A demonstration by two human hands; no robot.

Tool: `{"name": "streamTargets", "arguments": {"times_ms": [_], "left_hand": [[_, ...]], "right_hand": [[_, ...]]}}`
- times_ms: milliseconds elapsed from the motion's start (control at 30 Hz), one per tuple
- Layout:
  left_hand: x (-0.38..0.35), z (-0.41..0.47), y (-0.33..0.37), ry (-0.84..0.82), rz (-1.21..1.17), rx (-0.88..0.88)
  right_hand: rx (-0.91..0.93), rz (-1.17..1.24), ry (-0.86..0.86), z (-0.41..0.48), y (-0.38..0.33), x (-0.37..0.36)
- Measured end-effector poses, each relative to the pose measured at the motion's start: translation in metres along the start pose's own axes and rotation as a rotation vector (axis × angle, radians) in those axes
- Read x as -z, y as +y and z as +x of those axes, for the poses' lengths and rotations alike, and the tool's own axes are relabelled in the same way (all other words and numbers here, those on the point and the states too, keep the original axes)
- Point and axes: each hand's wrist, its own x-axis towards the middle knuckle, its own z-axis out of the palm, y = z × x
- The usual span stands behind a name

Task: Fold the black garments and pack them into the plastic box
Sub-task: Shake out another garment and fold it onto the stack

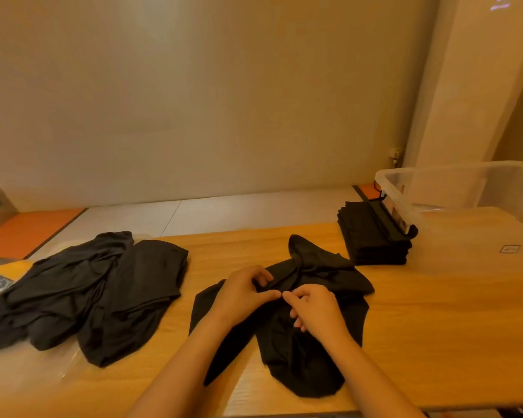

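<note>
A crumpled black garment point(323, 276) lies on the wooden table point(435, 327) right in front of me. My left hand point(245, 294) and my right hand point(314, 309) sit side by side on its middle, each pinching a fold of the cloth. A loose heap of unfolded black garments point(103, 291) is spread at the left. A neat stack of folded black garments point(372, 236) stands at the back right, touching the clear plastic box point(405, 203), which is open; no garment shows inside it.
Clear plastic wrapping point(27, 375) lies under the left heap near the table's front left. A wall runs behind the table, with a white and orange floor below it. A small label point(509, 248) is on the tabletop at the right.
</note>
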Motion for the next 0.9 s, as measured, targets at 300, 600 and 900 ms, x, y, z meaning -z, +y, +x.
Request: {"name": "streamTargets", "arguments": {"times_ms": [300, 600, 900], "left_hand": [[0.004, -0.020, 0.010, -0.088, -0.560, 0.079], [0.030, -0.027, 0.033, -0.277, -0.811, 0.205], [0.104, -0.006, 0.047, 0.119, -0.499, 0.129]], "right_hand": [[0.001, 0.329, -0.189, -0.004, -0.013, -0.002], [0.132, 0.362, -0.224, -0.021, -0.042, 0.034], [0.286, -0.014, 0.027, 0.009, -0.076, 0.125]]}}
